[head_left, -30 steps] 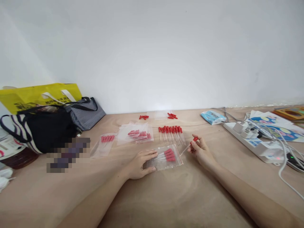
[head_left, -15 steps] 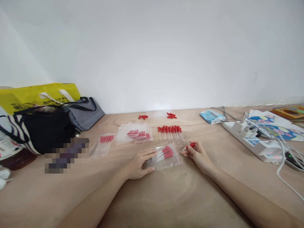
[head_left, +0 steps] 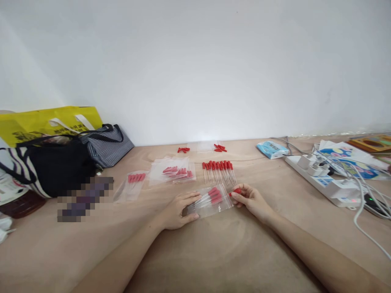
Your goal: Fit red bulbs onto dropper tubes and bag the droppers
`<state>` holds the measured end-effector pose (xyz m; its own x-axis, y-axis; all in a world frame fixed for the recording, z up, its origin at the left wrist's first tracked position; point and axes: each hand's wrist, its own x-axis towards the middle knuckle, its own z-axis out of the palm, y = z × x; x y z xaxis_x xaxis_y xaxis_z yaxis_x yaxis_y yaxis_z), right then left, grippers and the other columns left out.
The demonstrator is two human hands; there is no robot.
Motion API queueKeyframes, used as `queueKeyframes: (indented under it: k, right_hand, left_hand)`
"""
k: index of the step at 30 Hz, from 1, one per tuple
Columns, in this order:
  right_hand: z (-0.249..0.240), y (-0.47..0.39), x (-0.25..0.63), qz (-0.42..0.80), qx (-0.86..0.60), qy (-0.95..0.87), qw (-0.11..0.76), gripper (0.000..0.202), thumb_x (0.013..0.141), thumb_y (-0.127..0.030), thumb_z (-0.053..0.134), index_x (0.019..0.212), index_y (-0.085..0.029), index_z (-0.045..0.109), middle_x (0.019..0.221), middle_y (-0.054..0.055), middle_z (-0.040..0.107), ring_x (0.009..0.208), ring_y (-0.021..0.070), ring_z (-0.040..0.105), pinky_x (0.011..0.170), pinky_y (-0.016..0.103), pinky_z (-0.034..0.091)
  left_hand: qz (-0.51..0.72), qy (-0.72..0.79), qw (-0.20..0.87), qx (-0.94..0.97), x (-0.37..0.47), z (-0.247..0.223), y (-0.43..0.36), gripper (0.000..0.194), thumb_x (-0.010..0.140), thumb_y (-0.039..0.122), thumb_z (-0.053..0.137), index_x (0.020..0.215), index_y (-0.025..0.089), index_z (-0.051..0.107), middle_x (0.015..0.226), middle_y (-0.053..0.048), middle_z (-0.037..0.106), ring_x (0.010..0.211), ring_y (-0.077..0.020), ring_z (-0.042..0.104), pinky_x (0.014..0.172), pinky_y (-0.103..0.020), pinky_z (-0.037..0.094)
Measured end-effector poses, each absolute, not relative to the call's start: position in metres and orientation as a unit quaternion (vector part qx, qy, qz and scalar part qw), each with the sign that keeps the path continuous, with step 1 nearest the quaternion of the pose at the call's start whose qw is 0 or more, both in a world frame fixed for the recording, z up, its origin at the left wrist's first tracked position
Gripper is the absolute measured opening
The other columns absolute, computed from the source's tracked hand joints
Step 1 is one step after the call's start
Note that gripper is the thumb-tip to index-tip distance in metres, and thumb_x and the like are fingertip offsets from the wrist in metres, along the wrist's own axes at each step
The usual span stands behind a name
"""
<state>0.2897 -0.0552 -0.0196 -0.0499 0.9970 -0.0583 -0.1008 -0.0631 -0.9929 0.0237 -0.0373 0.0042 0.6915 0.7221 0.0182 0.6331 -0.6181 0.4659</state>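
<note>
A clear zip-lock bag (head_left: pixel 220 206) lies on the table, with several red-bulbed droppers (head_left: pixel 215 195) inside. My left hand (head_left: pixel 180 211) is closed on the bag's left end, fingers on the upper edge and thumb at the lower. At the bag's right, zip-lined end, my right hand (head_left: pixel 251 201) pinches a glass dropper (head_left: pixel 237 190) by its red bulb. Its glass tube points left into the bag's mouth; how deep it reaches I cannot tell. Just beyond the bag is a row of loose droppers (head_left: pixel 217 166), bulbs pointing away from me.
Filled bags (head_left: pixel 179 173) overlap behind my left hand, and another filled bag (head_left: pixel 134 179) lies farther left. Red bulbs (head_left: pixel 183 150) lie near the wall. At right are a tissue pack (head_left: pixel 271 149) and a power strip (head_left: pixel 324 179) with cables; at left, a black bag (head_left: pixel 61 167).
My right hand has moved a little left with the dropper, bringing its tube into the bag's mouth. My left hand and the bag have stayed in place.
</note>
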Motion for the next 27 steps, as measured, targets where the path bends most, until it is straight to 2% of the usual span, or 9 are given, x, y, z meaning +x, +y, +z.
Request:
queueKeyframes:
  k: [3, 5, 7, 10, 12, 15, 18, 23, 27]
  right_hand:
    - [-0.018, -0.056, 0.289, 0.536, -0.503, -0.512, 0.445, 0.036, 0.053, -0.043, 0.071, 0.072, -0.016, 0.057, 0.053, -0.005, 0.052, 0.04, 0.0038, 0.038, 0.037, 0.018, 0.029]
    - [-0.015, -0.056, 0.291, 0.535, -0.511, -0.528, 0.417, 0.038, 0.054, -0.042, 0.07, 0.078, -0.015, 0.061, 0.051, -0.005, 0.051, 0.038, 0.003, 0.034, 0.036, 0.018, 0.025]
    - [-0.012, -0.056, 0.293, 0.551, -0.499, -0.533, 0.404, 0.041, 0.058, -0.043, 0.068, 0.088, -0.016, 0.061, 0.053, -0.005, 0.051, 0.039, 0.0036, 0.037, 0.035, 0.017, 0.025]
    - [-0.01, -0.056, 0.294, 0.578, -0.474, -0.508, 0.428, 0.046, 0.059, -0.042, 0.067, 0.096, -0.019, 0.055, 0.07, -0.003, 0.059, 0.042, 0.0039, 0.044, 0.033, 0.016, 0.025]
    - [-0.01, -0.055, 0.293, 0.589, -0.466, -0.488, 0.445, 0.044, 0.056, -0.042, 0.07, 0.089, -0.019, 0.053, 0.074, -0.003, 0.06, 0.04, 0.0035, 0.044, 0.032, 0.015, 0.024]
    - [-0.013, -0.055, 0.287, 0.601, -0.466, -0.494, 0.422, 0.037, 0.053, -0.042, 0.071, 0.072, -0.017, 0.052, 0.055, -0.006, 0.054, 0.033, 0.0031, 0.04, 0.031, 0.015, 0.021]
    - [-0.014, -0.056, 0.281, 0.578, -0.479, -0.523, 0.404, 0.035, 0.055, -0.046, 0.068, 0.063, -0.016, 0.053, 0.048, -0.006, 0.051, 0.031, 0.0027, 0.036, 0.031, 0.016, 0.023]
    - [-0.015, -0.061, 0.274, 0.497, -0.512, -0.59, 0.377, 0.033, 0.059, -0.045, 0.067, 0.073, -0.016, 0.065, 0.046, -0.005, 0.048, 0.036, 0.0041, 0.036, 0.033, 0.017, 0.028]
    - [-0.018, -0.064, 0.271, 0.48, -0.551, -0.565, 0.385, 0.029, 0.059, -0.041, 0.066, 0.075, -0.016, 0.065, 0.045, -0.005, 0.049, 0.036, 0.0054, 0.038, 0.03, 0.017, 0.029]
  left_hand:
    - [0.102, 0.383, 0.214, 0.893, 0.025, 0.005, -0.038, 0.054, 0.077, 0.042, 0.052, 0.126, 0.023, 0.04, 0.132, -0.006, 0.04, 0.122, -0.0222, 0.035, 0.101, -0.04, 0.028]
    - [0.107, 0.385, 0.213, 0.892, 0.026, 0.006, -0.038, 0.052, 0.077, 0.04, 0.053, 0.125, 0.024, 0.041, 0.131, -0.005, 0.041, 0.121, -0.0225, 0.036, 0.1, -0.04, 0.028]
    - [0.113, 0.384, 0.213, 0.891, 0.026, 0.007, -0.038, 0.052, 0.076, 0.04, 0.053, 0.125, 0.025, 0.042, 0.131, -0.005, 0.042, 0.121, -0.0225, 0.036, 0.1, -0.04, 0.028]
    - [0.112, 0.383, 0.216, 0.891, 0.025, 0.006, -0.038, 0.052, 0.077, 0.041, 0.053, 0.125, 0.025, 0.041, 0.132, -0.005, 0.041, 0.121, -0.0224, 0.036, 0.1, -0.04, 0.028]
    - [0.111, 0.384, 0.216, 0.891, 0.025, 0.005, -0.037, 0.052, 0.077, 0.041, 0.053, 0.125, 0.025, 0.041, 0.132, -0.006, 0.04, 0.121, -0.0225, 0.035, 0.1, -0.041, 0.027]
    - [0.116, 0.38, 0.217, 0.892, 0.025, 0.003, -0.037, 0.052, 0.077, 0.042, 0.053, 0.125, 0.025, 0.041, 0.132, -0.006, 0.041, 0.121, -0.0225, 0.035, 0.101, -0.041, 0.027]
    - [0.116, 0.378, 0.22, 0.892, 0.025, 0.003, -0.037, 0.053, 0.077, 0.043, 0.052, 0.125, 0.026, 0.041, 0.132, -0.005, 0.04, 0.122, -0.0228, 0.034, 0.101, -0.041, 0.026]
    - [0.109, 0.383, 0.213, 0.892, 0.025, 0.003, -0.037, 0.054, 0.077, 0.045, 0.051, 0.126, 0.025, 0.04, 0.132, -0.005, 0.04, 0.122, -0.0233, 0.034, 0.101, -0.041, 0.026]
    - [0.115, 0.378, 0.206, 0.895, 0.025, 0.003, -0.037, 0.054, 0.077, 0.045, 0.051, 0.126, 0.024, 0.04, 0.132, -0.005, 0.041, 0.122, -0.0227, 0.035, 0.101, -0.041, 0.026]
